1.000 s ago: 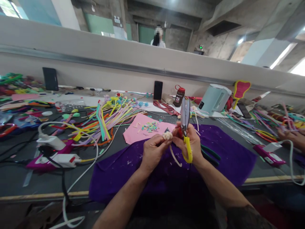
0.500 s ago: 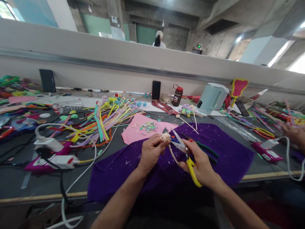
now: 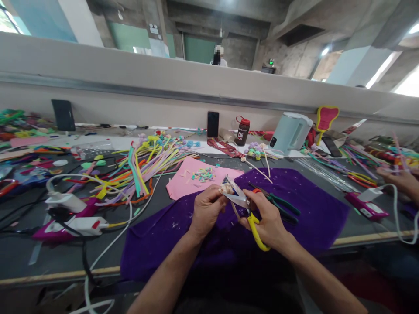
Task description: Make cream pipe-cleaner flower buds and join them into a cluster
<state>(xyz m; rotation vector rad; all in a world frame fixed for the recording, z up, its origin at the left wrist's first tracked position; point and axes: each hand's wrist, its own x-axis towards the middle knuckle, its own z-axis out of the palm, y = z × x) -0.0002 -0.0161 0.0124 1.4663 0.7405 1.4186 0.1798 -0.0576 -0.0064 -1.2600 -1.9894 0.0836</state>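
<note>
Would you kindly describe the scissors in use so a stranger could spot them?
Start at the purple cloth spread over the grey table. Above its middle, the right hand grips yellow-handled scissors, blades at a small cream tuft. Unlike the green-handled pliers lying behind, they are held.

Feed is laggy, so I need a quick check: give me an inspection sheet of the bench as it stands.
Surface: dark table, purple cloth spread under the hands.
Job's things: small cream fuzzy ball; yellow-handled scissors, blades at the ball.
Clutter: pile of coloured fuzzy stems, pink sheet, pliers, kettle, bottle.
Grippers: left hand pinches the ball; right hand grips the scissors.
Cables: white cord, glue gun.
Surroundings: low grey wall; another person's hand at right.
</note>
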